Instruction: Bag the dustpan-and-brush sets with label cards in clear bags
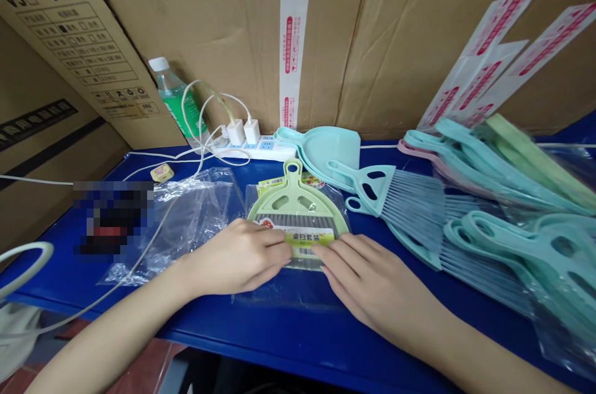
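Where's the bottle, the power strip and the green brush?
Bottle (pixel 177 111), head view: its green label.
Power strip (pixel 267 146), head view: its socket face.
Green brush (pixel 293 200), head view: its head, between the two slots.

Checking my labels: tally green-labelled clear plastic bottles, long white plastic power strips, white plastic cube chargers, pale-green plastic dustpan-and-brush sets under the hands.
Green-labelled clear bottle: 1
White power strip: 1
White cube chargers: 2
Pale-green dustpan-and-brush set: 1
Total: 5
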Tool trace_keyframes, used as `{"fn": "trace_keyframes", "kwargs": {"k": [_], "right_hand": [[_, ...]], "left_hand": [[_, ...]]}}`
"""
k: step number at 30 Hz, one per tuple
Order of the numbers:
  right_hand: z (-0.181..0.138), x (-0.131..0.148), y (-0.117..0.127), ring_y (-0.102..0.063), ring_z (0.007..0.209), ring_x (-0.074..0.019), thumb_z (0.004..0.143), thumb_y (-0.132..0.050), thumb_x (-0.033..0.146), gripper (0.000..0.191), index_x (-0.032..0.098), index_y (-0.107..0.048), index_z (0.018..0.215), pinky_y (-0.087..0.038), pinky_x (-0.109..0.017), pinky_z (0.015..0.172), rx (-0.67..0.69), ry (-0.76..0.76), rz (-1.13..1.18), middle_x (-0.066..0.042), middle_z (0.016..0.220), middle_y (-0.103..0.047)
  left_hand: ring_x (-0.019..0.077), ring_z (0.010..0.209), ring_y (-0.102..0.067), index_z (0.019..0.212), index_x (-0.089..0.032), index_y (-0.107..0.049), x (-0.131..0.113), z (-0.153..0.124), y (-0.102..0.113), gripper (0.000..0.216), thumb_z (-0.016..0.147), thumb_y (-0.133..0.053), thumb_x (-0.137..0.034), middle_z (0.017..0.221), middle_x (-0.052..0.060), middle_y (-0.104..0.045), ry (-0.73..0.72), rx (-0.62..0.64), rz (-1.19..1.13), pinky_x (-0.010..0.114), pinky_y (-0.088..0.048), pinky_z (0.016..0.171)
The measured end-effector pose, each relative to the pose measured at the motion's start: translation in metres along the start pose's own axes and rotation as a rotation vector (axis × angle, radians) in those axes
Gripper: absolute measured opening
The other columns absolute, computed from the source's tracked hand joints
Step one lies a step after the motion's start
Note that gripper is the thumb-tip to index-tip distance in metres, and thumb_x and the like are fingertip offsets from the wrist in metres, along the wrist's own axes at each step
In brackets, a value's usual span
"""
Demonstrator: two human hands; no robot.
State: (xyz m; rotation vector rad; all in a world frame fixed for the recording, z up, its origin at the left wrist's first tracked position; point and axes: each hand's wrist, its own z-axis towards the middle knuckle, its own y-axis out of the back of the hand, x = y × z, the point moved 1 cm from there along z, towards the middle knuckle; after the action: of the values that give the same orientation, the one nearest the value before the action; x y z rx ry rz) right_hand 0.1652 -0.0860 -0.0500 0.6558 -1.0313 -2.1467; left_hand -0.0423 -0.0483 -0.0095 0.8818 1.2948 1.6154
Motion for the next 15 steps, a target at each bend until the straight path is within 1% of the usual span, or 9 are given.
{"fn": "trace_keyframes", "kwargs": {"k": [4, 9, 15], "right_hand": [[0.0016, 0.0000, -0.0022, -0.054, 0.064, -0.0194, 0.090, -0.042, 0.005, 0.026, 0.013, -0.066, 0.083, -0.039, -0.033, 0.063, -0.011, -0.035, -0.003, -0.004, 0.068, -0.062], [0.0021, -0.0006, -0.0019, -0.053, 0.061, -0.0177, 0.090, -0.040, 0.001, 0.033, 0.016, -0.064, 0.073, -0.036, -0.031, 0.060, -0.037, -0.039, -0.033, -0.002, 0.063, -0.059], [0.0055, 0.0009, 0.0044, -0.057, 0.068, -0.0188, 0.092, -0.035, 0.000, 0.035, 0.013, -0.067, 0.087, -0.039, -0.032, 0.065, -0.086, -0.003, -0.111, -0.005, 0.073, -0.067]], "left_hand": [[0.0139, 0.054, -0.054, 0.077, -0.017, -0.061, -0.0019, 0.0022, -0.0021, 0.037, 0.100, -0.033, -0.022, 0.064, 0.000, -0.059, -0.001, -0.059, 0.001, 0.026, -0.042, 0.052], [0.0135, 0.053, -0.053, 0.075, -0.016, -0.060, -0.0036, 0.0038, -0.0033, 0.039, 0.101, -0.031, -0.023, 0.062, 0.000, -0.058, -0.010, -0.079, 0.010, 0.026, -0.040, 0.051], [0.0136, 0.055, -0.055, 0.077, -0.016, -0.060, -0.0030, 0.0031, -0.0023, 0.037, 0.101, -0.033, -0.023, 0.065, 0.000, -0.061, -0.013, -0.102, 0.022, 0.026, -0.044, 0.055]]}}
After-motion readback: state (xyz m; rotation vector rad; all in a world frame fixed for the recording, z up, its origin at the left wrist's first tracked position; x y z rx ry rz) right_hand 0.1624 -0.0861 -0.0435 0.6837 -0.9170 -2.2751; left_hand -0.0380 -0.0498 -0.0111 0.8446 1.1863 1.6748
